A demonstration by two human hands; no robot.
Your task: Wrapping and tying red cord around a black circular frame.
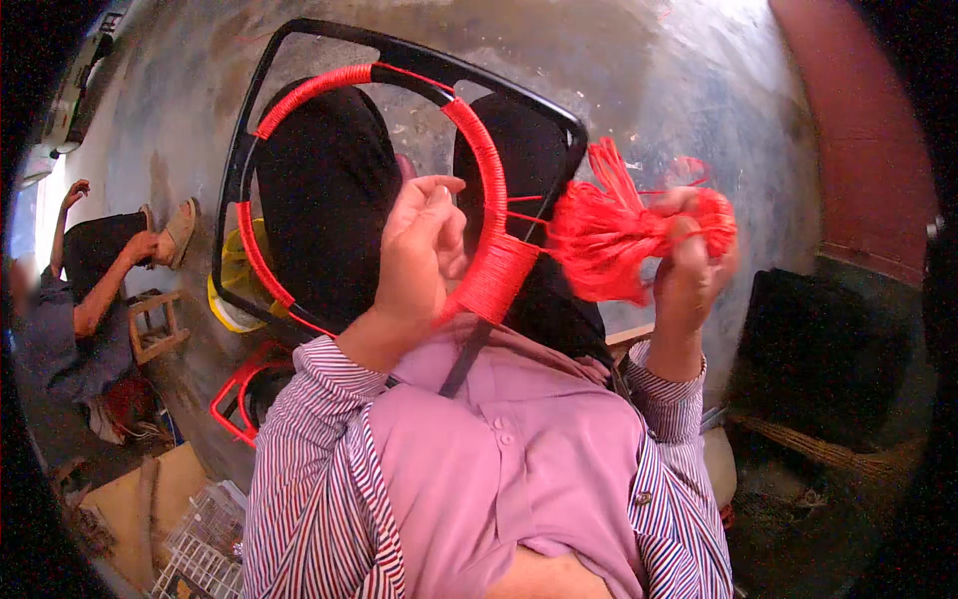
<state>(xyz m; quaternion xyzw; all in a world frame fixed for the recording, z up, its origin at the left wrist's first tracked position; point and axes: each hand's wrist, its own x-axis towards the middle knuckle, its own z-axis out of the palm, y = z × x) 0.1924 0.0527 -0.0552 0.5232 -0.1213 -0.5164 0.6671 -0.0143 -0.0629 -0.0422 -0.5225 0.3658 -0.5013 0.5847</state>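
Across my lap rests a black frame [427,62] with a rounded outer edge and a black ring inside it. Red cord wraps [487,150] cover much of the ring, and a wide, dense red band [496,280] sits at its lower right. My left hand [424,235] is inside the ring opening, beside the wrapped right side, with fingers loosely bent and nothing visible in them. To the right of the frame, my right hand [689,255] grips a thick bundle of red cord [609,235]. Red strands run between the bundle and the ring. The right fingers are slightly blurred.
A smaller red-edged frame [237,399] lies on the floor at my left, below a yellow bag [235,285]. Farther left sits another person [85,299] near a small wooden stool [158,324]. A white wire rack [200,549] is at lower left; a dark block [823,344] stands at right.
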